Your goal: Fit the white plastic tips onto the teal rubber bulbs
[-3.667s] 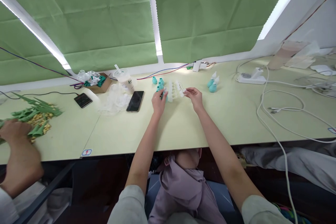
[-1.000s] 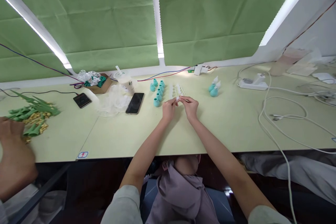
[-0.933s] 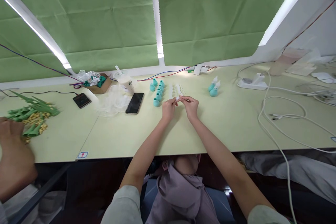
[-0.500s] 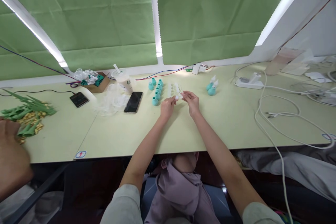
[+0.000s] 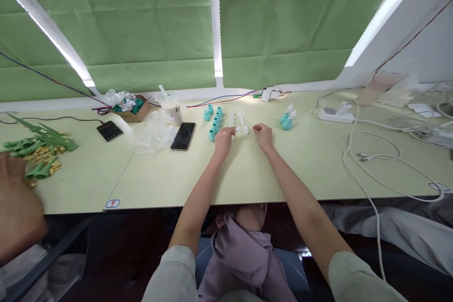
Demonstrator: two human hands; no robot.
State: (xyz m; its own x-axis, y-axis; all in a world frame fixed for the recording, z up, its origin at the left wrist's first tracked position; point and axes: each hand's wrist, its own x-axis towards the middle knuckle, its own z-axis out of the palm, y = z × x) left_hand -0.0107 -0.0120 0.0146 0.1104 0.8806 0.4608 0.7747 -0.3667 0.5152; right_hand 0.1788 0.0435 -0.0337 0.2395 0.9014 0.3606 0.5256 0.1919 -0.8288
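Observation:
My left hand [image 5: 223, 142] has its fingers closed at a small white piece [image 5: 238, 129], just right of the turquoise bulbs. My right hand [image 5: 264, 138] is curled into a pinch on the right side of the white pieces; whatever its fingertips hold, if anything, is too small to see. Between the hands, small white pieces [image 5: 242, 119] lie in rows on the table. Several round turquoise bulbs [image 5: 215, 128] with open necks stand at the left. Beyond my right hand are turquoise bulbs with white pointed tips [image 5: 287, 123].
A phone [image 5: 183, 136], a crumpled plastic bag [image 5: 154, 134] and a drink cup [image 5: 171, 108] with a straw stand at left. Further left are a small box [image 5: 139, 112], a black device [image 5: 109, 130] and another person's hand [image 5: 17, 198] by green parts. A power strip [image 5: 336, 115] and white cables lie right.
My hands have moved apart from where they met over the white pieces. The right hand has shifted right, while the left stays near the bulbs. The view has shifted slightly.

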